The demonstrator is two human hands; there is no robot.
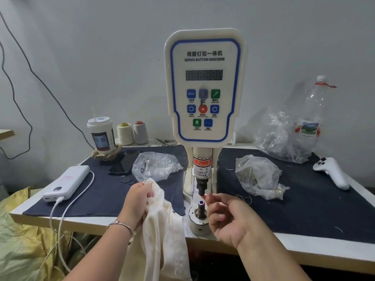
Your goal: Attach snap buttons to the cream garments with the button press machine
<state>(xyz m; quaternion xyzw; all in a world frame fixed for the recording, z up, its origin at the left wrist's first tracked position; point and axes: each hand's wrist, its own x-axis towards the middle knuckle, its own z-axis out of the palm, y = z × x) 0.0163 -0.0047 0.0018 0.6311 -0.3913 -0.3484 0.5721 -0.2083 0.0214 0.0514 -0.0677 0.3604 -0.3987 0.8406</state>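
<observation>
The button press machine [204, 88] stands upright at the bench [60, 219] centre, its lower die post [201, 206] at the near edge. The left hand [138, 201] has a closed grip on the bunched cream garment [164, 230], which hangs over the near bench edge just left of the die post. The right hand [225, 213] sits just right of the post, fingers loosely curled, holding nothing visible. Two plastic bags [154, 165] [257, 175] flank the machine; open dark mat [316, 207] extends to the right.
</observation>
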